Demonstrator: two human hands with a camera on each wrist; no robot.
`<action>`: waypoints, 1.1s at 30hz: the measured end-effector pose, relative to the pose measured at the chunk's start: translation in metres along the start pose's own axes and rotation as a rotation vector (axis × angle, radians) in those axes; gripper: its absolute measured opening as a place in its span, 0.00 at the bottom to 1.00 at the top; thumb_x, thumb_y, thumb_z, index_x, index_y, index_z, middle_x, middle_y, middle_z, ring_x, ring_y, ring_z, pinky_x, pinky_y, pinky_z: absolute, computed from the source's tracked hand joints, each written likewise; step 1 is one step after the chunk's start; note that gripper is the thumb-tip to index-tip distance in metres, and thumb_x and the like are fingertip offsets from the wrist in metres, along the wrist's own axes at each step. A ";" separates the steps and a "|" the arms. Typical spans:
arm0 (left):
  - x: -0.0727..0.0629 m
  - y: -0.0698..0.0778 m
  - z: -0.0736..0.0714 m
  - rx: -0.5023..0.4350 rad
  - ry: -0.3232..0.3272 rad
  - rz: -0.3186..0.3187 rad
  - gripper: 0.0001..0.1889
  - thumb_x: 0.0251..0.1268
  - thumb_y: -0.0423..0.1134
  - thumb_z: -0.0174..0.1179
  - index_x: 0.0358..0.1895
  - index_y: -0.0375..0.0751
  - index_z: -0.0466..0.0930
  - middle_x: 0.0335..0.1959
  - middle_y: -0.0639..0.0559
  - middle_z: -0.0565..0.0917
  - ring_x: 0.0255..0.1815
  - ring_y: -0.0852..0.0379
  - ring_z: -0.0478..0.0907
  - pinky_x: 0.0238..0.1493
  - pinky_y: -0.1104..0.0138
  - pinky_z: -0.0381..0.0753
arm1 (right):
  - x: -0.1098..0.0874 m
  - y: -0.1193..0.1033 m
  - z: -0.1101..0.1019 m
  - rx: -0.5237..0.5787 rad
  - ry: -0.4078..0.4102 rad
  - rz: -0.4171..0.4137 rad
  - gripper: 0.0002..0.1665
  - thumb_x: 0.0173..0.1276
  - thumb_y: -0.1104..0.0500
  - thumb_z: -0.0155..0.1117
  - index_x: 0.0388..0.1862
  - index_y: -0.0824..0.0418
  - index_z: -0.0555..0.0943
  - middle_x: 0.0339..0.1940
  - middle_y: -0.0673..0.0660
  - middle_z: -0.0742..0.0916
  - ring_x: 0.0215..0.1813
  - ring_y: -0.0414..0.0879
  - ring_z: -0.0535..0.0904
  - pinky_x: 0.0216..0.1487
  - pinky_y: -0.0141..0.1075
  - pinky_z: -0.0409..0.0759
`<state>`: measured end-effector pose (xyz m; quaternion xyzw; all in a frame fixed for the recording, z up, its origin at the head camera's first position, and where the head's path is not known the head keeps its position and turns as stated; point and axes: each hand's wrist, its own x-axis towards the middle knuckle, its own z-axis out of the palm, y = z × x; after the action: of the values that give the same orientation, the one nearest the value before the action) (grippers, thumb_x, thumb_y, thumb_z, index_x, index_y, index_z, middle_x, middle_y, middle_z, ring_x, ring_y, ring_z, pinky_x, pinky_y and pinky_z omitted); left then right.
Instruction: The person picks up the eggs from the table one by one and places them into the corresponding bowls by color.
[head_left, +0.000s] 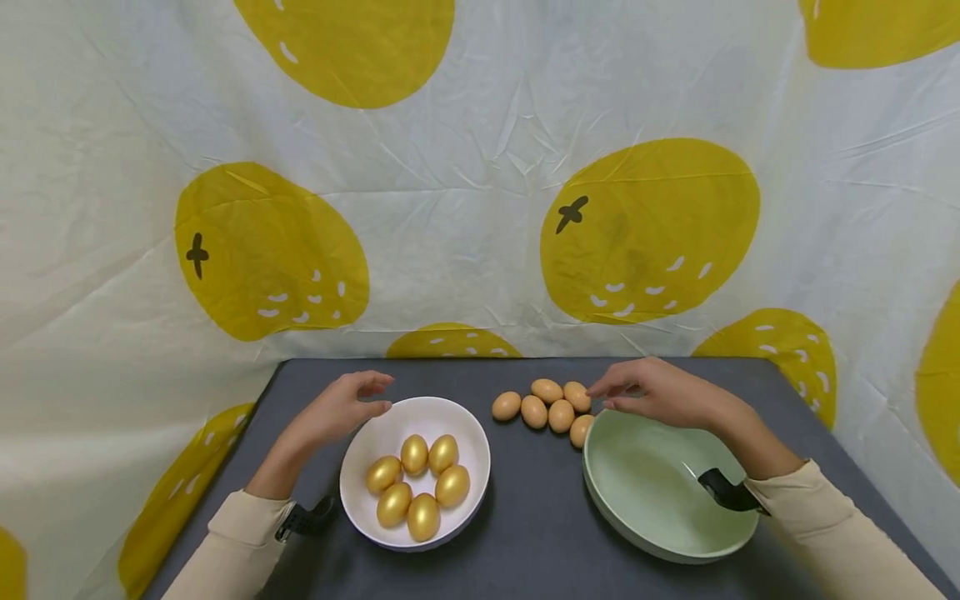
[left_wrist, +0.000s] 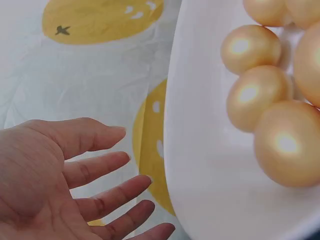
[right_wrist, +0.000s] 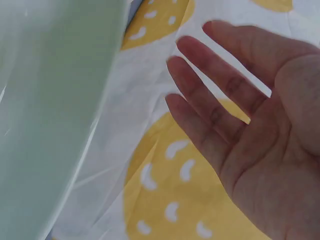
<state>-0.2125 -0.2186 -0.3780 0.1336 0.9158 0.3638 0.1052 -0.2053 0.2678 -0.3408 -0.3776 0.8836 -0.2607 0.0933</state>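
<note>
My left hand (head_left: pixel 347 408) hovers at the upper left rim of a white bowl (head_left: pixel 468 433), its fingers relaxed and holding nothing. Several shiny golden eggs (head_left: pixel 423 517) lie in a ring inside that bowl. In the left wrist view the left hand (left_wrist: pixel 95 180) is spread beside the bowl's wall (left_wrist: pixel 185 125). My right hand (head_left: pixel 660 392) is over the far rim of a pale green bowl (head_left: pixel 652 492), fingertips close to several brown eggs (head_left: pixel 561 416). The right wrist view shows the right hand (right_wrist: pixel 250 120) with loose fingers and nothing in them, next to the green bowl (right_wrist: pixel 55 110).
The brown eggs sit in a loose group on the dark table (head_left: pixel 525 517), behind and between the two bowls. A white curtain (head_left: pixel 457 242) printed with yellow fruit hangs behind the table's back edge. Black straps circle both wrists.
</note>
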 end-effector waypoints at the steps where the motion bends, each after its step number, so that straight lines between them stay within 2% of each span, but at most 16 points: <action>1: 0.002 0.003 0.000 0.002 -0.005 0.001 0.26 0.74 0.40 0.60 0.71 0.37 0.71 0.71 0.36 0.73 0.73 0.35 0.67 0.66 0.43 0.73 | -0.004 0.003 -0.001 -0.003 0.021 0.019 0.16 0.76 0.57 0.62 0.60 0.51 0.84 0.55 0.48 0.87 0.55 0.48 0.84 0.53 0.41 0.84; 9: 0.015 0.027 0.001 -0.001 -0.029 0.029 0.25 0.73 0.42 0.61 0.71 0.42 0.72 0.69 0.38 0.75 0.73 0.38 0.69 0.65 0.45 0.75 | -0.033 0.030 -0.009 0.050 0.107 0.126 0.20 0.75 0.56 0.63 0.64 0.55 0.80 0.59 0.53 0.85 0.59 0.53 0.82 0.56 0.40 0.83; 14: 0.025 0.043 0.006 0.012 -0.050 0.056 0.24 0.72 0.40 0.61 0.69 0.42 0.74 0.68 0.39 0.76 0.71 0.38 0.70 0.66 0.45 0.74 | -0.051 0.049 -0.010 0.002 0.117 0.125 0.19 0.74 0.62 0.63 0.63 0.53 0.82 0.60 0.56 0.85 0.59 0.56 0.81 0.51 0.37 0.84; 17: 0.034 0.048 0.009 0.026 -0.064 0.080 0.24 0.71 0.39 0.62 0.68 0.40 0.75 0.67 0.39 0.76 0.70 0.38 0.71 0.65 0.45 0.74 | -0.062 0.060 -0.009 -0.024 0.102 0.120 0.21 0.74 0.65 0.62 0.64 0.56 0.82 0.60 0.58 0.85 0.58 0.56 0.82 0.49 0.37 0.83; 21: 0.046 0.054 0.014 0.050 -0.082 0.113 0.24 0.69 0.37 0.64 0.67 0.39 0.76 0.64 0.41 0.79 0.67 0.39 0.74 0.62 0.49 0.78 | -0.076 0.076 -0.005 0.056 0.050 0.121 0.23 0.75 0.67 0.58 0.68 0.65 0.77 0.63 0.66 0.82 0.58 0.53 0.83 0.50 0.37 0.84; 23: 0.051 0.058 0.016 0.067 -0.093 0.132 0.24 0.68 0.37 0.64 0.66 0.38 0.77 0.62 0.41 0.81 0.65 0.40 0.76 0.59 0.51 0.80 | -0.082 0.083 -0.002 0.091 0.030 0.112 0.24 0.75 0.67 0.58 0.69 0.66 0.75 0.65 0.67 0.81 0.59 0.48 0.83 0.51 0.36 0.84; 29: 0.069 0.069 0.025 0.150 -0.146 0.147 0.25 0.67 0.37 0.65 0.67 0.37 0.76 0.56 0.40 0.83 0.58 0.44 0.80 0.54 0.54 0.82 | -0.093 0.093 0.007 0.117 0.046 0.112 0.30 0.76 0.64 0.59 0.76 0.57 0.71 0.71 0.62 0.77 0.66 0.39 0.77 0.54 0.32 0.82; 33: 0.082 0.075 0.035 0.203 -0.184 0.155 0.25 0.68 0.39 0.65 0.67 0.39 0.76 0.55 0.42 0.84 0.57 0.46 0.80 0.53 0.56 0.82 | -0.099 0.093 0.008 0.143 0.046 0.142 0.29 0.78 0.62 0.57 0.76 0.59 0.70 0.72 0.63 0.77 0.67 0.36 0.75 0.54 0.31 0.82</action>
<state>-0.2670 -0.1171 -0.3585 0.2464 0.9213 0.2627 0.1463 -0.1908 0.3891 -0.3998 -0.3005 0.8892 -0.3242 0.1180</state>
